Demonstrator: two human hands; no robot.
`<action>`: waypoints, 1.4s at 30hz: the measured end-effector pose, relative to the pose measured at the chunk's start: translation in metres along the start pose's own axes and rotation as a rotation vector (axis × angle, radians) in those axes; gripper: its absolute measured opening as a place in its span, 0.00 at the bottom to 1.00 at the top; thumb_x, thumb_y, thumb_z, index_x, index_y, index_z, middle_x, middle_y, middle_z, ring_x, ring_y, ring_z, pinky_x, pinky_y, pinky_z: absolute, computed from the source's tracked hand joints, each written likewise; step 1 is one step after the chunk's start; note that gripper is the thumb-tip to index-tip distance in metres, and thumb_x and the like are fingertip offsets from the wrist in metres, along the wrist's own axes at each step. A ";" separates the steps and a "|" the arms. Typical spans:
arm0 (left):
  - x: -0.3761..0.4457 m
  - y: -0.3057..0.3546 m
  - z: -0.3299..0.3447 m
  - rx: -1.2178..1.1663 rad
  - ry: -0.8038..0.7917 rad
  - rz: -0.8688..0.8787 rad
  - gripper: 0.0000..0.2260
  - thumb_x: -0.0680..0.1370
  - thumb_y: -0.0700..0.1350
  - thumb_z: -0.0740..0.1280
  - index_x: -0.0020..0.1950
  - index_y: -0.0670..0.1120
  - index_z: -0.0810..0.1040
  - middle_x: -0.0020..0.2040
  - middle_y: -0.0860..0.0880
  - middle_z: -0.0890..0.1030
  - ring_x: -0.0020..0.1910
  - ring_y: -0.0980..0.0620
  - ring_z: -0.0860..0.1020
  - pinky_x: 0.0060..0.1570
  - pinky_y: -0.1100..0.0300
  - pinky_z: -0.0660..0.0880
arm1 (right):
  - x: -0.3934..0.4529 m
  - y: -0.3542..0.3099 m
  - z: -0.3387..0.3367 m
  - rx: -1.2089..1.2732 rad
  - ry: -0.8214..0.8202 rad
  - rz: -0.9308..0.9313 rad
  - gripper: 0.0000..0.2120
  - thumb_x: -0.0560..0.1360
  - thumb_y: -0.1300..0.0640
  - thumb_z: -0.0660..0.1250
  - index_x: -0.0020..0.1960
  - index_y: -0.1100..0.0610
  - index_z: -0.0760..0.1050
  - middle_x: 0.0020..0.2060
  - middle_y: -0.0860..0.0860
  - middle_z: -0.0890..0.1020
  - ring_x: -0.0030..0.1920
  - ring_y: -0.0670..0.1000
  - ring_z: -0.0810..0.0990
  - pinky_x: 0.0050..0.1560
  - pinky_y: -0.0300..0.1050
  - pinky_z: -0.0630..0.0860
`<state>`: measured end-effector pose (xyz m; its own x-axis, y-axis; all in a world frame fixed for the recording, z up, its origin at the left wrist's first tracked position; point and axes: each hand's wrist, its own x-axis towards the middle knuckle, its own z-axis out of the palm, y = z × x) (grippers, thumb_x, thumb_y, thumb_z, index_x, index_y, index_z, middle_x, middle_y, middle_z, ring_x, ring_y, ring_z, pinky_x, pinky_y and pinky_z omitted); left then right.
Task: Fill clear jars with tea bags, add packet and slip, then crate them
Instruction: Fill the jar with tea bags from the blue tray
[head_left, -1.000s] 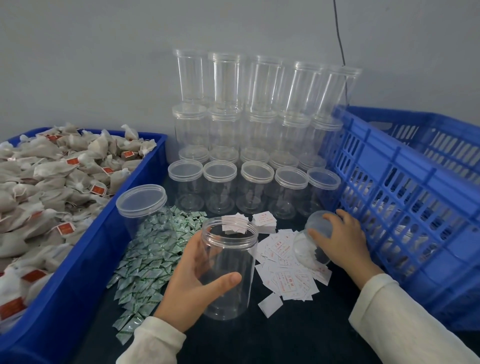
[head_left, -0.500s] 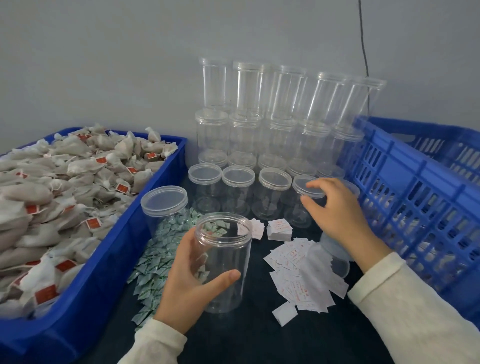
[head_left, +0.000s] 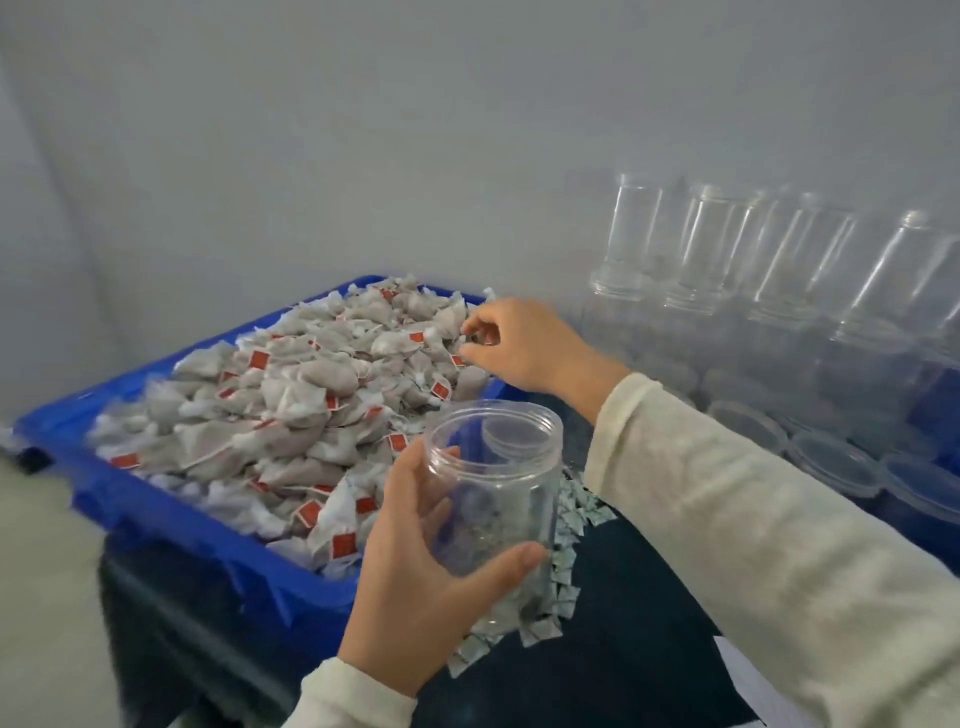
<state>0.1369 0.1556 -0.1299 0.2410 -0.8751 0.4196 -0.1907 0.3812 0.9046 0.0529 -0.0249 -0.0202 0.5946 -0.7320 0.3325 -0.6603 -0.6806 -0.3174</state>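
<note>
Right hand (head_left: 519, 345) over far corner of blue bin (head_left: 171, 525), grip narrow, pinching at tea bags (head_left: 311, 405). Left hand (head_left: 426, 561) grip wrapped round empty jar (head_left: 496, 488), upright, mouth up, just beside bin's near edge, nearer the body than the picking hand.

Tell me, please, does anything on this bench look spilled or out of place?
Only the small green packets stand out: they lie loose on the dark tabletop beside the blue tub, not in a container. No damage shows.
</note>
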 end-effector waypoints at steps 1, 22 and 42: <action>0.000 0.003 -0.005 0.009 0.021 0.023 0.44 0.57 0.67 0.77 0.69 0.56 0.66 0.62 0.63 0.76 0.60 0.62 0.77 0.57 0.66 0.75 | 0.010 -0.004 0.009 -0.021 -0.043 -0.005 0.14 0.76 0.52 0.67 0.59 0.56 0.79 0.47 0.49 0.80 0.47 0.47 0.75 0.52 0.43 0.72; 0.017 -0.012 -0.053 0.119 0.205 0.040 0.42 0.57 0.70 0.75 0.67 0.69 0.61 0.64 0.69 0.71 0.64 0.67 0.71 0.56 0.78 0.68 | 0.074 -0.055 0.122 0.015 -0.165 -0.119 0.13 0.78 0.51 0.66 0.61 0.53 0.77 0.54 0.52 0.82 0.49 0.50 0.77 0.49 0.41 0.69; 0.035 -0.020 -0.050 0.261 0.254 -0.043 0.41 0.53 0.74 0.71 0.59 0.79 0.51 0.59 0.71 0.66 0.59 0.70 0.69 0.57 0.63 0.69 | 0.029 -0.072 -0.044 0.669 0.011 -0.120 0.05 0.71 0.61 0.74 0.42 0.55 0.79 0.36 0.47 0.84 0.35 0.40 0.82 0.39 0.30 0.77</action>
<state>0.1965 0.1322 -0.1299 0.4768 -0.7742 0.4162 -0.4036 0.2278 0.8861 0.0977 0.0038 0.0510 0.6388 -0.6526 0.4076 -0.1623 -0.6321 -0.7577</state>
